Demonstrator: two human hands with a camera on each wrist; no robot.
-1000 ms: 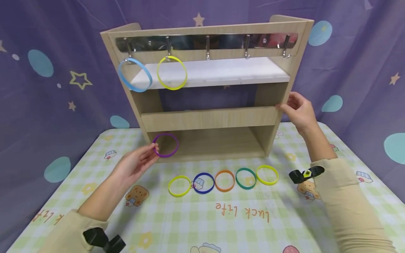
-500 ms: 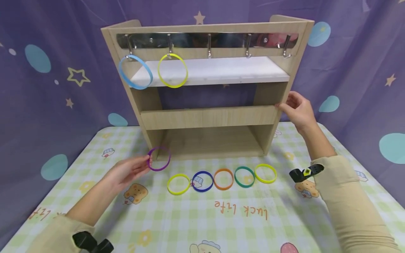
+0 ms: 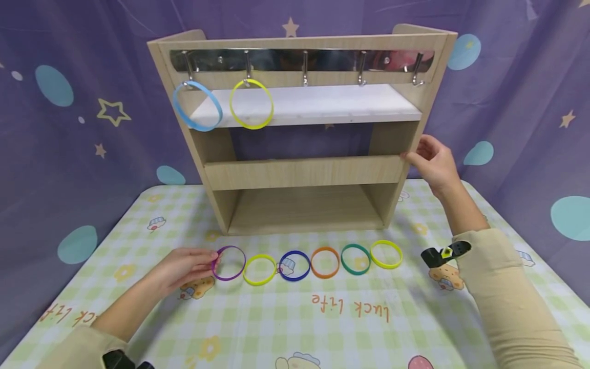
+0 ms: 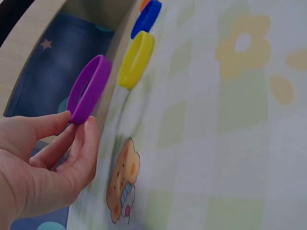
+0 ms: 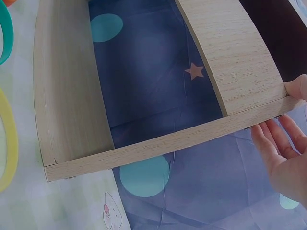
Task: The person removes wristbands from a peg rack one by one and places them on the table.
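Note:
My left hand (image 3: 186, 266) pinches a purple silicone wristband (image 3: 229, 277) between thumb and fingertips, at the left end of a row of wristbands. In the left wrist view the purple wristband (image 4: 91, 93) stands tilted at the fingertips, with a yellow wristband (image 4: 136, 60) just beyond. My right hand (image 3: 435, 165) grips the right side panel of a small wooden shelf (image 3: 304, 173), thumb on the front and fingers behind. The right wrist view shows that hand (image 5: 288, 143) around the panel edge (image 5: 192, 133). A light blue wristband (image 3: 216, 107) and a yellow one (image 3: 271, 105) hang from the two leftmost hooks.
On the checked tablecloth (image 3: 258, 328) lie yellow-green (image 3: 259, 283), dark blue (image 3: 295, 279), orange (image 3: 325, 276), green (image 3: 355, 272) and yellow (image 3: 386, 267) wristbands in a row before the shelf. A metal hook rail (image 3: 276, 60) runs across its top. A purple curtain (image 3: 115, 169) stands behind.
My left hand has brought the purple wristband down and toward me, from the shelf's lower left corner to the left end of the row. The right hand has kept its place on the panel.

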